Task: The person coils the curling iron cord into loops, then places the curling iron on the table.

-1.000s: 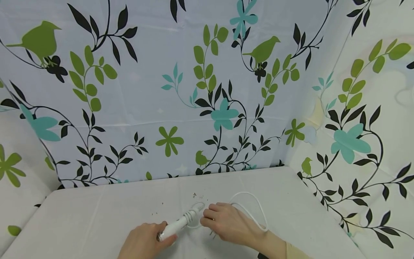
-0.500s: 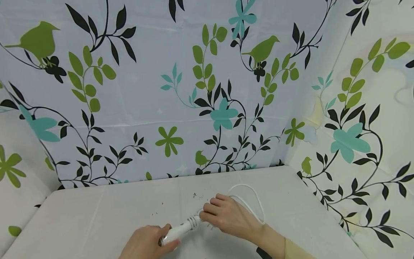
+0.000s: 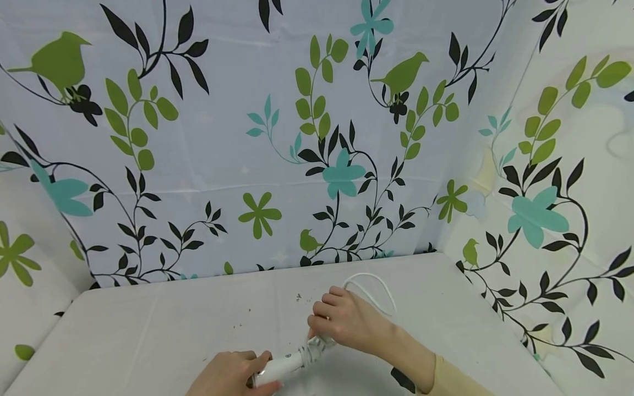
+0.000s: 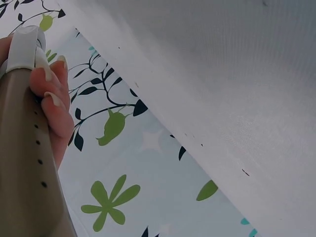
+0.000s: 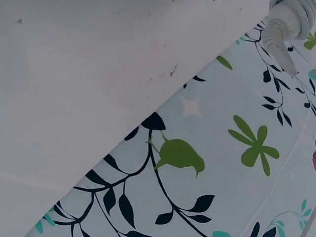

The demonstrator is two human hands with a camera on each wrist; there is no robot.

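A white handheld device lies low over the white table near its front edge, with a white cord coiled round its far end. My left hand grips the device's near end; in the left wrist view its fingers curl round the white body. My right hand holds the cord at the wrapped end, and a loop of cord trails behind it on the table. The right wrist view catches the device's wound end at the top right.
Small dark crumbs lie scattered on the table just left of my right hand. A curtain printed with birds and leaves closes off the back and both sides. A beige sleeve covers my right forearm.
The device has come nearer to me and lower in the head view. My right hand moved back and a little up with the cord, and more turns of cord lie round the device's end.
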